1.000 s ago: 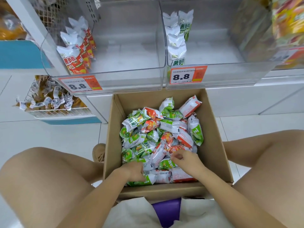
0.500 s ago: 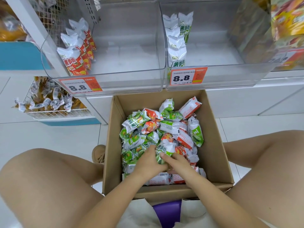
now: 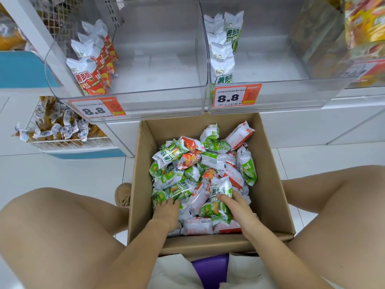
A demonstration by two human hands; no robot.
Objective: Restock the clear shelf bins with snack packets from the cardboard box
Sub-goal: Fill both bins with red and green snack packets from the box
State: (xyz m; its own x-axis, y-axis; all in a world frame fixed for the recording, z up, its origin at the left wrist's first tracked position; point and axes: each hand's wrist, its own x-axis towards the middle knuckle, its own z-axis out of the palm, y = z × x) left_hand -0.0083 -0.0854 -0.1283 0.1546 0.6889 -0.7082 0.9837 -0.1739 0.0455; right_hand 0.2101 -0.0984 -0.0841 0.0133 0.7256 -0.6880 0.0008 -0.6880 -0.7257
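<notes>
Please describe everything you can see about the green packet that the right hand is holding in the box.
The green packet is a small sealed pouch of glossy plastic film, white at the crimped top and green lower down, with printed characters and a picture. It stands nearly upright, raised above the other packets in the cardboard box. The right hand grips its lower right side, thumb across the front. Its bottom end rests among the heap.

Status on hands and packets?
Right hand grips green packet, upright. Left hand on packets in box. Bins mostly bare.
</notes>
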